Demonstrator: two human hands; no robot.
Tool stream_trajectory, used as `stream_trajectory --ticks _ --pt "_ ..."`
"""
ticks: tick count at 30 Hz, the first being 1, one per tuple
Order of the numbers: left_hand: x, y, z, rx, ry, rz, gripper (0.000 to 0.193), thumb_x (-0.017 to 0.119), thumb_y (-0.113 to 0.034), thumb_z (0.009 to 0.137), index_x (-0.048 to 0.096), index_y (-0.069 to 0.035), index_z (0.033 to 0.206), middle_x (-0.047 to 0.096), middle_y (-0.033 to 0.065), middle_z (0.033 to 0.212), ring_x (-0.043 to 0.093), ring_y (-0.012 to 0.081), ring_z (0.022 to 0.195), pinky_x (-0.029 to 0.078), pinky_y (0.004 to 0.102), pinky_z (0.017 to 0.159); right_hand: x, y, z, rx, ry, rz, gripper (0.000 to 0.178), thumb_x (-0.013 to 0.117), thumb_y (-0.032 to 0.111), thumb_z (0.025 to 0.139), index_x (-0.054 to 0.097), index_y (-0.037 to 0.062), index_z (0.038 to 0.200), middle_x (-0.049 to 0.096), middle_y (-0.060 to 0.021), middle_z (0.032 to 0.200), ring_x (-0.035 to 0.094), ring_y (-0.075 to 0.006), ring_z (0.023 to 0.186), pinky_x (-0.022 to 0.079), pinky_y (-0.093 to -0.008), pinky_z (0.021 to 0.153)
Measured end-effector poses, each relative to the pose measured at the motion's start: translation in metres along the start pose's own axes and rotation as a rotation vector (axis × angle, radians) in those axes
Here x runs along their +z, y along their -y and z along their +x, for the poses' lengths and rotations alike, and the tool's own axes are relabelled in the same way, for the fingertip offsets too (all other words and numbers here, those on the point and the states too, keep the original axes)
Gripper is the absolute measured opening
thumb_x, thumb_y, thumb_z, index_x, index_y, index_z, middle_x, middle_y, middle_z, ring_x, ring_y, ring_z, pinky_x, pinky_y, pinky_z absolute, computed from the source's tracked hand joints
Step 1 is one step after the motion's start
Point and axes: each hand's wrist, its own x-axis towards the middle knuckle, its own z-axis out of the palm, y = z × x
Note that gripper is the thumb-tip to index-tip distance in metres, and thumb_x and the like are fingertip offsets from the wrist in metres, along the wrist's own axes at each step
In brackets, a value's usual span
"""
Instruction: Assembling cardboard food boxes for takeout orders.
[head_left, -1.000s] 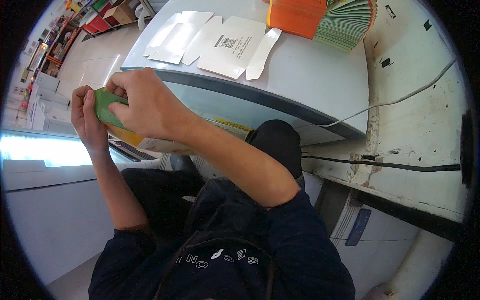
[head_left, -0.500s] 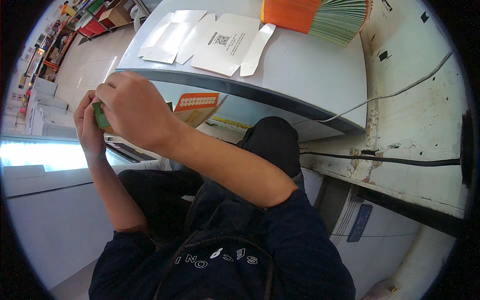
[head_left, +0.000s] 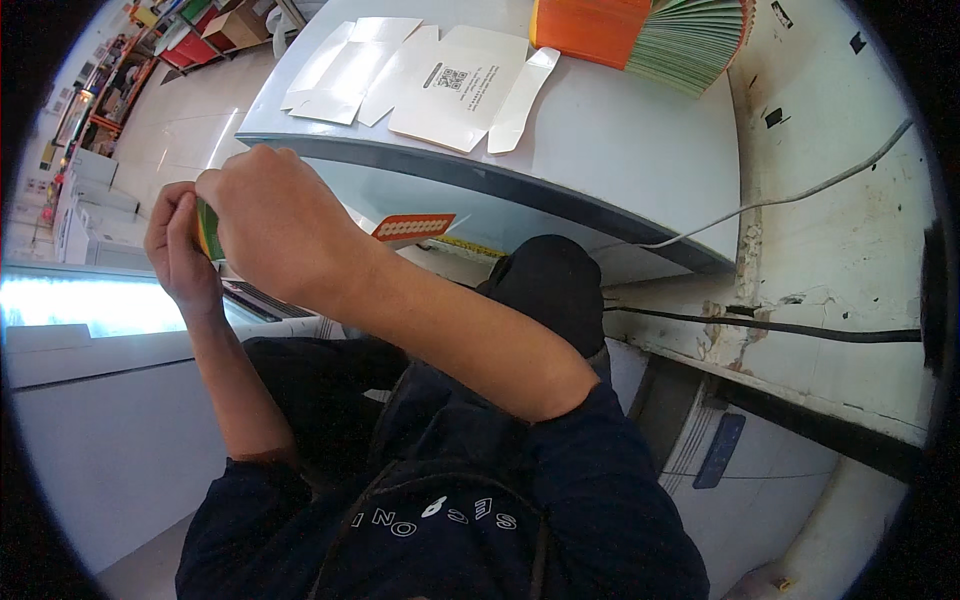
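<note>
My left hand (head_left: 178, 245) is closed with the green and orange edge of a printed carton (head_left: 209, 232) between its fingers and thumb. My right hand (head_left: 280, 222) is curled over the same carton, its fingertips hidden behind its back. Past my right wrist sticks out an orange panel (head_left: 414, 228) with a row of pale round shapes. It seems to belong to the carton, though my hand and forearm hide the join. On the white tabletop (head_left: 640, 180) ahead lies an unfolded white carton blank (head_left: 460, 90) with a printed square code.
A fanned stack of green-edged cartons (head_left: 690, 45) with an orange face (head_left: 588, 32) stands at the tabletop's far right. A grey cable (head_left: 790, 200) crosses to the wall. Shelves and a cardboard box (head_left: 235, 28) show far left. A white cabinet (head_left: 120, 440) stands beside my left arm.
The carton between my hands has turned, showing a narrow green and orange edge. Its orange panel has shifted right and down and looks flatter. My hands have moved only slightly.
</note>
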Motion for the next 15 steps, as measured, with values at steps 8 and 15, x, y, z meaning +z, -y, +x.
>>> stream_trajectory --ticks 8,15 --pt "0.009 -0.015 0.000 0.007 0.101 0.037 0.021 0.041 -0.014 0.094 0.055 0.002 0.092 0.053 0.0021 0.077 0.048 0.0052 0.069 0.036 0.0181 0.060 0.006 -0.002 -0.006 -0.085 -0.096 0.049 0.015 0.059 0.007 0.079 0.067 -0.0049 0.085 0.064 -0.0201 0.072 0.065 -0.0313 0.065 0.052 -0.0367 0.065" --pt "0.004 -0.023 -0.004 -0.076 -0.012 -0.031 0.020 0.041 -0.016 0.093 0.052 0.000 0.088 0.049 0.0014 0.075 0.046 0.0067 0.070 0.035 0.0193 0.060 0.009 -0.001 -0.003 -0.103 -0.114 0.223 0.015 0.057 0.006 0.077 0.066 -0.0041 0.085 0.063 -0.0192 0.072 0.063 -0.0301 0.066 0.051 -0.0381 0.064"
